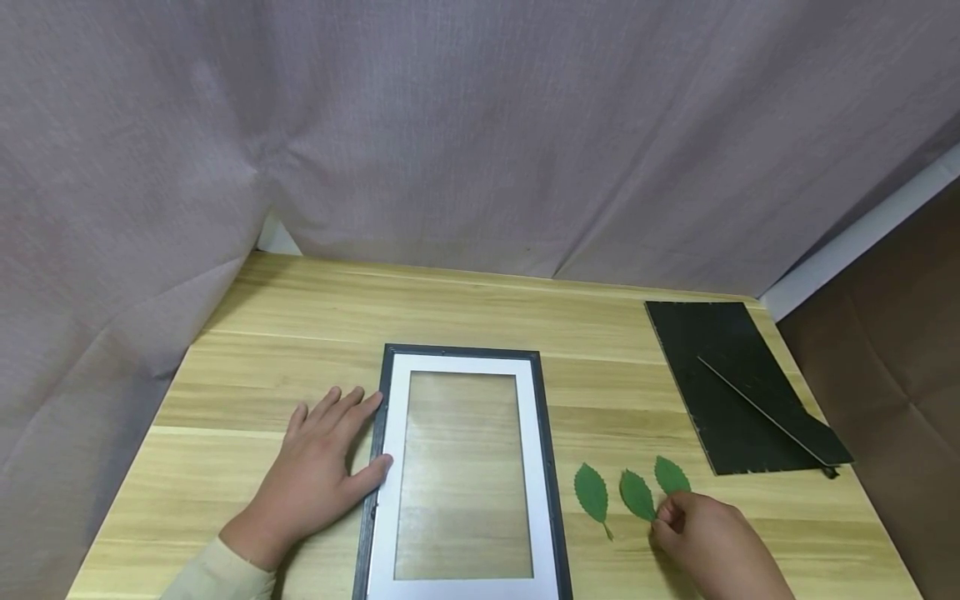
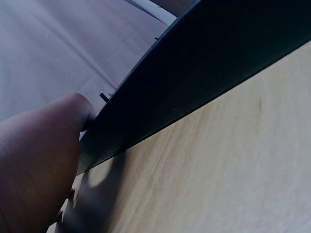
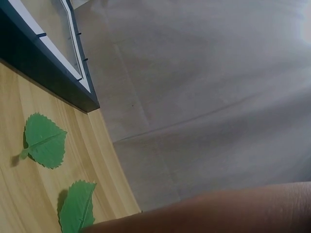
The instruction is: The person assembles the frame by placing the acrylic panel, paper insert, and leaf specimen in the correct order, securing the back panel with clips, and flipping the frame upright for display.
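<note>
A dark picture frame [image 1: 555, 500] with a white mat [image 1: 534, 467] and a see-through middle lies on the table. My left hand [image 1: 318, 467] rests at its left side, fingers spread, with the thumb reaching over the frame's edge; the left wrist view shows the thumb against the dark side [image 2: 160, 82]. To the right of the frame are three serrated green leaves. My right hand [image 1: 716, 537] pinches the middle leaf [image 1: 637, 495] by its stem end. The left leaf [image 1: 592, 492] lies flat nearby, and the right leaf [image 1: 672, 475] is partly hidden behind the hand.
A black backing board [image 1: 712, 367] with a fold-out stand [image 1: 795, 429] lies at the right edge of the wooden table [image 1: 315, 308]. Grey cloth [image 1: 450, 125] hangs behind and to the left. Small dark tabs [image 3: 41, 35] stick out along the frame's inner edge.
</note>
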Tool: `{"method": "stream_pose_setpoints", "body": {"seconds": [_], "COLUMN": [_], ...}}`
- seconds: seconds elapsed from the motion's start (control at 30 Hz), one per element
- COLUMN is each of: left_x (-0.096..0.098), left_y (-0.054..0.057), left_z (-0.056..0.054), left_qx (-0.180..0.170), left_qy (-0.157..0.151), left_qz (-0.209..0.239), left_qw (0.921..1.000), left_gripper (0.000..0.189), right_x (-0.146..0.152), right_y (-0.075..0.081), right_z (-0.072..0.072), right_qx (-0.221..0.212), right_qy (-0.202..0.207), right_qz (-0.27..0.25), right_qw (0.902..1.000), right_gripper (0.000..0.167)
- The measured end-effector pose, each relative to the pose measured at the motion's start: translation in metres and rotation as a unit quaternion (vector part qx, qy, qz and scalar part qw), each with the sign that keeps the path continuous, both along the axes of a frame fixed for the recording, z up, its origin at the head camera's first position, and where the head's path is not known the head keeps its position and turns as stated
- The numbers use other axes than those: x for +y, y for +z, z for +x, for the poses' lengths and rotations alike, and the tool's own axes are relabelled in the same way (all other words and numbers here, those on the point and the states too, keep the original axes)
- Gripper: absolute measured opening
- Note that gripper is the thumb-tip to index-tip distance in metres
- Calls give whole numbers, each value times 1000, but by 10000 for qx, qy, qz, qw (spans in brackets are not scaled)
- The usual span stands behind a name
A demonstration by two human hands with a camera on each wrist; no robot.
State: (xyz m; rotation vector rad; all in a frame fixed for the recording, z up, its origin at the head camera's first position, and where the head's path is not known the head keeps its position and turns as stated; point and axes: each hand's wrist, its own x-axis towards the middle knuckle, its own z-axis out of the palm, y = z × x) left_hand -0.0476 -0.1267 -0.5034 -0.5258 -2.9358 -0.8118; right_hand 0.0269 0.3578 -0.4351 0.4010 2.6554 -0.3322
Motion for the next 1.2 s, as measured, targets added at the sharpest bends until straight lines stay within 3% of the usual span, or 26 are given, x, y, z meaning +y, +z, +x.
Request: {"method": "stream_pose_setpoints", "body": {"seconds": [0.5, 0.73, 1.2], "left_x": [1, 0, 0], "left_y": [3, 2, -1], "left_z": [2, 2, 0], "left_qx": [-38, -34, 29], "left_qy": [-6, -9, -19], "left_qz": [14, -2, 11], "left_qw": [10000, 10000, 10000], "left_gripper": [79, 79, 79], "right_x": [-11, -26, -89], "right_y": [7, 16, 37], "right_z": [1, -3, -30], "right_qx": [440, 767, 1199], "right_qy": [67, 518, 1521], "right_qz": [66, 112, -59], "right_qw": [9990, 9956, 9810], "right_gripper": [18, 20, 27]}}
